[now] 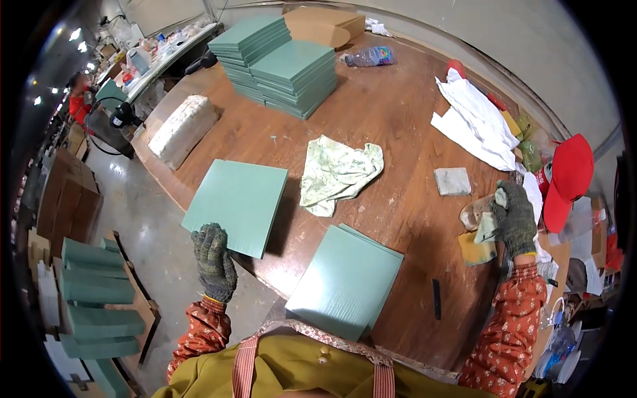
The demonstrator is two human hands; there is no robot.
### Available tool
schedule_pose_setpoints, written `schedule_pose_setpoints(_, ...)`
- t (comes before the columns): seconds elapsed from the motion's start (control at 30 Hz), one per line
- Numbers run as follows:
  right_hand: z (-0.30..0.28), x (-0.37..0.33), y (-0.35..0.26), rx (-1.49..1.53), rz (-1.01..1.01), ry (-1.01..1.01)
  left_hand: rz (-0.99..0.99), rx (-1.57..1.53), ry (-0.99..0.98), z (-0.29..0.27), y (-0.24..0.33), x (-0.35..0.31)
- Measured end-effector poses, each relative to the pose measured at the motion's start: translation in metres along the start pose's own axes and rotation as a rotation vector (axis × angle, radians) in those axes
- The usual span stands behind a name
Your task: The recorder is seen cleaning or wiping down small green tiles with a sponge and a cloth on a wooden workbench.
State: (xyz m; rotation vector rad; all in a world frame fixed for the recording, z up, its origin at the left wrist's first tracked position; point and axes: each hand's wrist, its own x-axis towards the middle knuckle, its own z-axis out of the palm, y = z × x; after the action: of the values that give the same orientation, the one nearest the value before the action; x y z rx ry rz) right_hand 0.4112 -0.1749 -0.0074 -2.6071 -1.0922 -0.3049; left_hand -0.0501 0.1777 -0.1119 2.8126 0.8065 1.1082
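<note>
My left hand (215, 262), in a dark knit glove, grips the near left corner of a pale green square panel (237, 204). This panel overhangs the table's left edge. At the right, my gloved right hand (515, 217) is closed on a small pale cloth-like pad (486, 227). The pad is just above a yellowish sponge pad (476, 249) and beside a see-through plastic dish (475, 213). Close to my body lie more green panels (345, 282), one on another and slightly offset. A crumpled patterned cloth (338, 174) rests between the panels and the tall stacks.
Tall stacks of green panels (292, 73) stand at the back, near a plastic bottle (370, 57). A wrapped white block (184, 131) lies far left. A grey pad (452, 181), a white cloth (474, 119), a red cap (569, 180) and a black strip (436, 298) are at the right.
</note>
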Motion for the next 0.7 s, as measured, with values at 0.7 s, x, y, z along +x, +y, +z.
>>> schedule_pose_setpoints(0.7,0.048,-0.117,0.108,0.294,0.310,0.712,-0.023,-0.005,-0.023,0.003,-0.003,-0.002)
